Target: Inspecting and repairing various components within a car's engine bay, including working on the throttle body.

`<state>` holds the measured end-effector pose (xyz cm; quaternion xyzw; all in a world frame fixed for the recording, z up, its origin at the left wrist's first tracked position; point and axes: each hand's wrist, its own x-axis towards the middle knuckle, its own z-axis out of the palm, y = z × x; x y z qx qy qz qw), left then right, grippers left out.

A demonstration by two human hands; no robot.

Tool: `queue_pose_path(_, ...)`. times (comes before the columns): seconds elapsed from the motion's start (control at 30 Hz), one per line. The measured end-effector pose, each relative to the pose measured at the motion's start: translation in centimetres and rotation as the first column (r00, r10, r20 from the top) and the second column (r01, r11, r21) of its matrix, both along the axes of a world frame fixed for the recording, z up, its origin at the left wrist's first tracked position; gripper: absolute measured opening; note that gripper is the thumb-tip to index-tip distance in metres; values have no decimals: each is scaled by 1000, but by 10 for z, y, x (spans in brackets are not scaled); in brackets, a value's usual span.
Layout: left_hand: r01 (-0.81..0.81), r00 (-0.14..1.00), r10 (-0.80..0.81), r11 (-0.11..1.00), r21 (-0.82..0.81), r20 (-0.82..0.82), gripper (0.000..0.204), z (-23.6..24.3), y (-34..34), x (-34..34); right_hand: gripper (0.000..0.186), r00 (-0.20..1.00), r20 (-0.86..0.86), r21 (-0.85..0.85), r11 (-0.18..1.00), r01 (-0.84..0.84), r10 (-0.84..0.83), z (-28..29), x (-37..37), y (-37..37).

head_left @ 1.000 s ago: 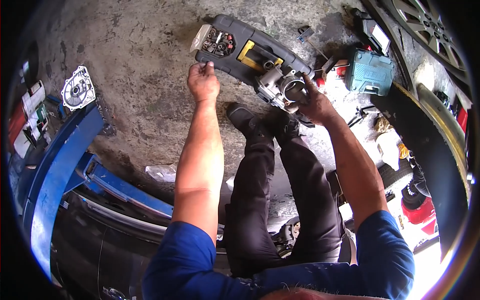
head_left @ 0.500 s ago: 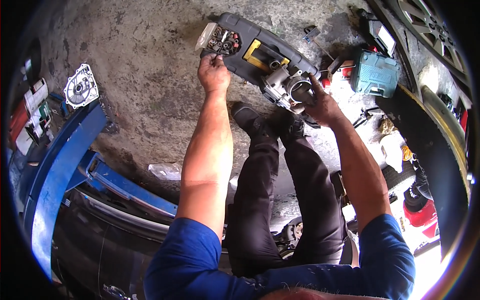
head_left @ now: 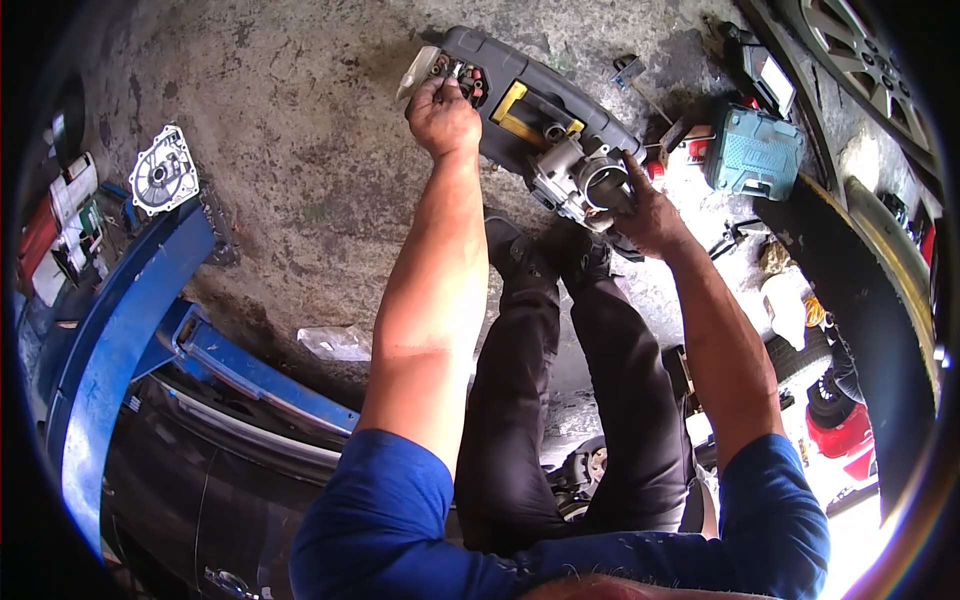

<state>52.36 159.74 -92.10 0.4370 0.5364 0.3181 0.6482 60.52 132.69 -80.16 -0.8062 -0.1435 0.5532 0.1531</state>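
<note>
A grey metal throttle body (head_left: 568, 172) with a round bore rests over the black toolbox (head_left: 560, 78), and my right hand (head_left: 655, 215) grips it by its right side, fingers wrapped at the bore's rim. My left hand (head_left: 445, 120) is at the lid compartment on the toolbox's left end, fingertips drawn together among the small metal parts (head_left: 470, 80). What those fingers pinch, if anything, is hidden. A clear compartment cover (head_left: 418, 72) stands flipped up beside them. The toolbox's yellow handle piece (head_left: 511, 100) lies between my hands.
A teal tool case (head_left: 755, 150) sits right of the toolbox. On the left are a blue lift arm (head_left: 120, 300) and a metal housing cover (head_left: 164, 172). A plastic bag (head_left: 335, 343) lies on the stained concrete. A wheel (head_left: 870, 50) is at upper right.
My left hand has moved up and right, from the compartment's near edge into the small parts. The throttle body has stayed nearly still in my right hand.
</note>
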Motion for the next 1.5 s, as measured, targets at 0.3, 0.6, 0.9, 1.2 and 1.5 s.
queue_pose_path(0.3, 0, 987, 2, 1000, 16, -158, 4, -5, 0, 20, 101, 996, -49, 21, 997, 80, -79, 4, 3, 2)
queue_pose_path(0.6, 72, 982, -57, 994, 78, -182, 8, -2, -2, 15, 100, 998, -46, -19, 999, 30, -31, 5, 5, 4)
queue_pose_path(0.9, 442, 818, -253, 852, 282, -517, 21, -5, 1, 5, 99, 1000, -11, 53, 998, 15, -14, -5, 2, -4)
queue_pose_path(1.2, 633, 521, -470, 773, -47, -712, 32, 22, 14, 17, 99, 1000, -1, 48, 999, 15, -15, -9, 5, -11)
queue_pose_path(1.5, 182, 913, -35, 927, 328, -407, 30, 35, 9, -56, 96, 1000, -1, 76, 997, 3, -3, -11, 0, -8)
